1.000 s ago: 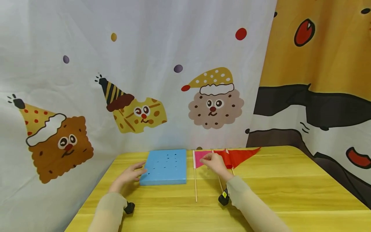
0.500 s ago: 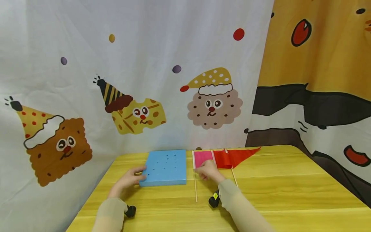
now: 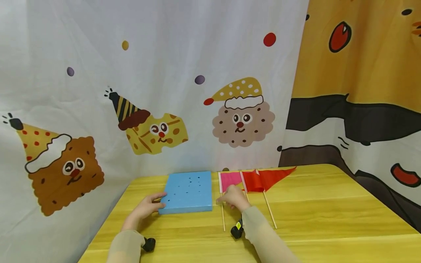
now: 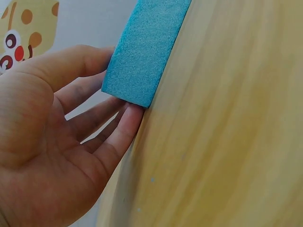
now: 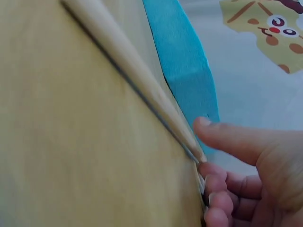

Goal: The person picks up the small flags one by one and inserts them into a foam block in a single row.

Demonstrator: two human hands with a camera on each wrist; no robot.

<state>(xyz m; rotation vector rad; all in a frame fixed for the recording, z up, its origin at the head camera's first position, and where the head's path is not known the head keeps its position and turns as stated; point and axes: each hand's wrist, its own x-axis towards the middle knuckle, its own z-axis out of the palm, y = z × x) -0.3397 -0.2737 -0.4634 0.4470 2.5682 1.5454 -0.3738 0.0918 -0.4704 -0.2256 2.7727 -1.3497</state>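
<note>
A flat blue foam block with several small holes in its top lies at the back of the table. My left hand touches its left edge; in the left wrist view, thumb and fingers reach its end corner. Right of the block lies a pink pennant flag on a thin wooden stick. Over that stick, just below the cloth, is my right hand. The right wrist view has the thumb beside the stick, apart from the curled fingers, whose tips are at it.
Two red flags, one curled and one flat and pointed, lie right of the pink one, with their sticks towards me. A curtain printed with cartoon biscuits and cheese hangs right behind the wooden table.
My right hand has moved down and left, from over the pink and red flags to the pink flag's stick. The left hand stays at the block's edge.
</note>
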